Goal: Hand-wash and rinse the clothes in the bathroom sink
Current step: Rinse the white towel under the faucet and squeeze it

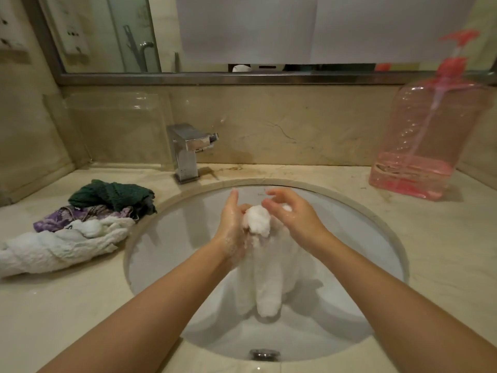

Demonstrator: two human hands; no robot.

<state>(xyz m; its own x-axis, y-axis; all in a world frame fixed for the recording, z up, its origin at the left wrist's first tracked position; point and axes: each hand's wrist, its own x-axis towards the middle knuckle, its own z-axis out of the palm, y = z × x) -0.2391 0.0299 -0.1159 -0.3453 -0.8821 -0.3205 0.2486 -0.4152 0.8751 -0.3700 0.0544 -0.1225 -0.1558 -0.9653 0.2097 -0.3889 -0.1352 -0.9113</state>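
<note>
Head view looks down into a round white sink (pixel 166 232). Two hands hold one wet white cloth (pixel 265 265) up over the bowl, so I think the drips fall back in and not on the counter (pixel 435 265). The left hand (pixel 232 227) presses flat against the bunched top of the cloth, fingers straight. The right hand (pixel 291 215) cups the other side with loose, bent fingers, as if to rub it between both palms. One tap (pixel 188 152) stands behind; no water shows coming out. One pink pump bottle (pixel 419 146) sits at the right. Three more cloths wait in a pile on the left: one green (pixel 113 196), one purple (pixel 70 218), one white twisted one (pixel 59 246).
</note>
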